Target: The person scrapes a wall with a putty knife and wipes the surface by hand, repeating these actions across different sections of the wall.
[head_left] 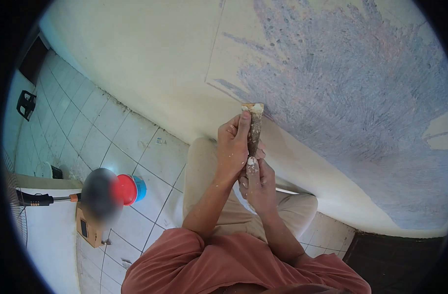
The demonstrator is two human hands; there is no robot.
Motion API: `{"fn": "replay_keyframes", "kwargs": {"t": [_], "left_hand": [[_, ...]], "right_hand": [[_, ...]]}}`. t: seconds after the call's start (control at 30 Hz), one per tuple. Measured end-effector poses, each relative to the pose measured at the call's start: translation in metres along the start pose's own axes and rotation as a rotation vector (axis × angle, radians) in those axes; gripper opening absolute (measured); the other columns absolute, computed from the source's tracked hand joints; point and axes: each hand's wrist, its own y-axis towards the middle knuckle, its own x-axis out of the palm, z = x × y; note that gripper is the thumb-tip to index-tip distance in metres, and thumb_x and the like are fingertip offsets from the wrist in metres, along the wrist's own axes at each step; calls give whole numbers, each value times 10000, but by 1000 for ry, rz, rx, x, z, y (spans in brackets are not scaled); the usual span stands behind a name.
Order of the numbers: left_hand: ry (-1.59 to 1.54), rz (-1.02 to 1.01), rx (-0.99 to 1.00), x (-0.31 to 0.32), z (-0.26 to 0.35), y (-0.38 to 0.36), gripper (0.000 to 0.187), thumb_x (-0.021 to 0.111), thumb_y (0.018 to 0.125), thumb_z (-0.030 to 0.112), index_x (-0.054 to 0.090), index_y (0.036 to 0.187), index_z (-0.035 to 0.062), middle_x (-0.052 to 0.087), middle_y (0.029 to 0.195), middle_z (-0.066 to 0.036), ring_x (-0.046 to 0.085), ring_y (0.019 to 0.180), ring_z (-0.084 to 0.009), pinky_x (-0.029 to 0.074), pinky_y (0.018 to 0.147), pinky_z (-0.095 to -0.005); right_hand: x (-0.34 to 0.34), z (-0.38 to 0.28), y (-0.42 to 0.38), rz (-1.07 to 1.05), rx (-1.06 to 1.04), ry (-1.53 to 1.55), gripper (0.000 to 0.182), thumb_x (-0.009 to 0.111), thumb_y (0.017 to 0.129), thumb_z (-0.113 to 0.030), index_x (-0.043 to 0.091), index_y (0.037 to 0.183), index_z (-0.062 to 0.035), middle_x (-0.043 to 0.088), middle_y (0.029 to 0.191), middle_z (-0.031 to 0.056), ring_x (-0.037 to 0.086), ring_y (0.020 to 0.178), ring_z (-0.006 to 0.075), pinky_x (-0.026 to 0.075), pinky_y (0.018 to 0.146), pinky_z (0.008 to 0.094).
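A putty knife, its blade spattered with whitish material, is held in front of the wall. My left hand grips the blade near its wide tip, with the thumb on its face. Lower down, my right hand is closed round the handle end, its thumb pointing up along the tool. Pale flecks dot both hands. Behind the tip, a rough grey-purple patch spreads over the cream wall. A white rounded object, partly hidden, shows beside my right hand.
On the tiled floor at the left stand a red and blue bucket and a cardboard box. A blurred round shape covers part of them. A fan is at the left edge, a black chair farther back.
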Motion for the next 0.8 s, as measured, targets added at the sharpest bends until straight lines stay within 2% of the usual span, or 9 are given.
{"fn": "replay_keyframes", "kwargs": {"t": [0.17, 0.27, 0.33, 0.4, 0.47, 0.57, 0.67, 0.77, 0.8], "left_hand": [[51, 36, 15, 1, -4, -2, 355, 453, 958, 334, 529, 745, 60, 517, 503, -26, 506, 377, -84, 402, 352, -208], [-41, 29, 71, 2, 8, 4, 362, 441, 963, 332, 530, 737, 64, 519, 502, -23, 499, 377, -78, 387, 351, -206], [-3, 46, -19, 2, 9, -2, 365, 436, 965, 333, 532, 738, 64, 519, 500, -20, 498, 379, -76, 388, 353, -204], [15, 39, -38, -1, 14, 1, 369, 433, 966, 337, 534, 739, 65, 519, 498, -20, 497, 379, -74, 389, 354, -204], [-11, 11, -6, -4, 7, 4, 373, 433, 965, 343, 536, 738, 66, 520, 496, -22, 497, 379, -74, 389, 355, -204], [-40, 10, -12, -3, 11, 2, 382, 434, 964, 354, 530, 723, 72, 519, 495, -25, 493, 376, -74, 391, 357, -204], [47, 56, 32, 0, 0, 4, 408, 443, 952, 376, 496, 688, 70, 494, 464, -35, 473, 344, -96, 374, 334, -222], [-27, 83, 43, -2, 9, 9, 407, 439, 954, 376, 499, 693, 70, 488, 463, -30, 471, 345, -95, 374, 334, -221], [9, 123, -70, 0, 13, 2, 405, 436, 955, 377, 505, 700, 70, 490, 467, -30, 468, 342, -95, 368, 329, -222]], "right_hand": [[-3, 5, -1, 12, -75, -59, 216, 378, 983, -232, 444, 879, -54, 397, 573, -38, 322, 426, 21, 256, 377, 190], [0, 5, 14, 3, -111, -170, 221, 379, 982, -236, 463, 902, -48, 389, 563, -46, 324, 429, 19, 256, 382, 191], [-1, 12, 9, 49, -230, -299, 230, 378, 981, -238, 475, 921, -38, 389, 561, -45, 327, 427, 20, 258, 385, 194], [5, 9, 10, 53, -235, -286, 238, 378, 980, -239, 485, 941, -30, 389, 563, -44, 332, 431, 22, 264, 390, 197], [6, 2, 8, 17, -109, -160, 243, 377, 979, -239, 492, 962, -25, 392, 569, -41, 341, 440, 25, 274, 398, 202], [6, 6, 6, 65, -113, -308, 245, 377, 980, -232, 494, 984, -16, 388, 575, -40, 348, 459, 29, 284, 412, 205], [7, 4, 6, 116, -242, -338, 235, 377, 979, -216, 486, 983, -9, 407, 587, -37, 359, 482, 34, 292, 425, 213], [8, 0, 14, 19, -100, -254, 239, 377, 976, -195, 489, 1024, 11, 434, 602, -27, 367, 494, 36, 300, 432, 218], [8, 0, 12, 39, -123, -263, 240, 377, 975, -191, 487, 1033, 14, 440, 606, -25, 368, 497, 36, 301, 434, 218]]}}
